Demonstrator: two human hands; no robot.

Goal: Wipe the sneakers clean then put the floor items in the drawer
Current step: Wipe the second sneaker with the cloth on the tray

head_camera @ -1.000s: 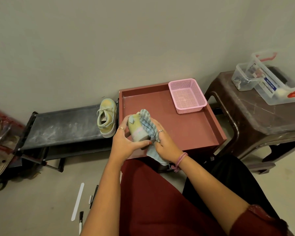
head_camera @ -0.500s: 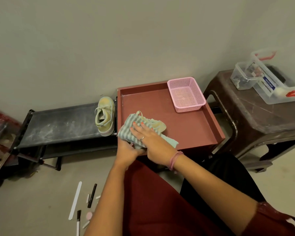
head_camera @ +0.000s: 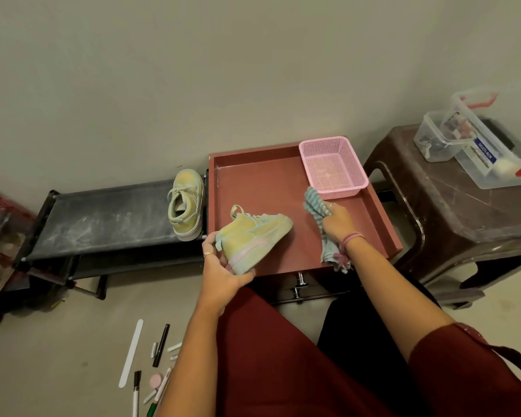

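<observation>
Left hand (head_camera: 223,270) gripping a yellow-green sneaker (head_camera: 253,237) by its heel, fingers curled under the sole, toe pointing right and tilted over the open red drawer (head_camera: 382,224). Far to the left, a dusty black shoe rack (head_camera: 109,218) against the wall, with the second sneaker (head_camera: 185,203) standing on its right end, just beside the drawer's left wall. On the near floor, a scatter of small items (head_camera: 154,365): a white nail file, pens and a pink round piece among them. Inside the drawer's far right corner, a pink mesh basket (head_camera: 333,165). Right hand (head_camera: 336,222) clenched around a striped blue cloth (head_camera: 319,212), apart from the sneaker, cloth ends dangling past the wrist. At far right, a brown stool (head_camera: 451,212) bearing clear plastic boxes (head_camera: 475,145).
</observation>
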